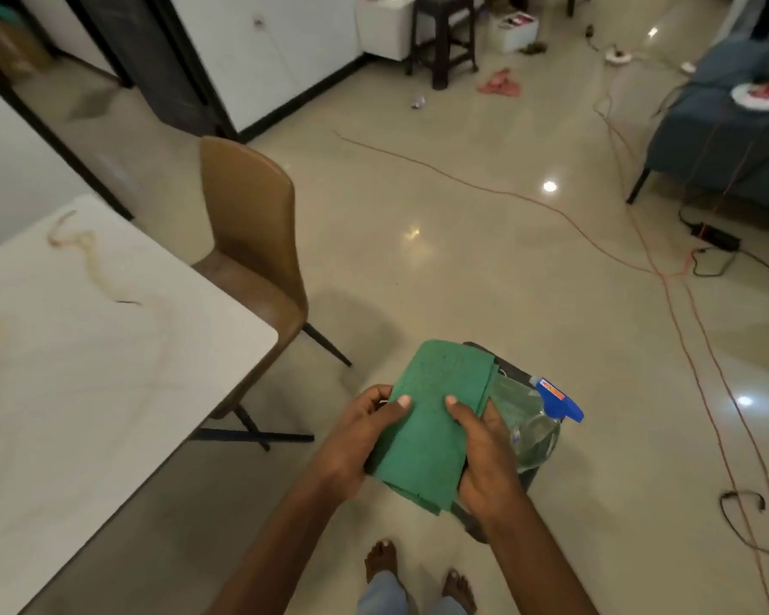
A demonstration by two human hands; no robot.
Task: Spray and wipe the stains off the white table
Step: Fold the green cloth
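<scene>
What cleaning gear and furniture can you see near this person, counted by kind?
Folded green cloth, held by left hand and right hand: 1
Clear spray bottle with blue trigger: 1
White stained table: 1
Brown leather chair: 1
Dark stool: 1
Total: 5

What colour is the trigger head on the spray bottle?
Blue, with a small red-orange label, on the spray bottle's trigger head, seen in the head view.
</scene>
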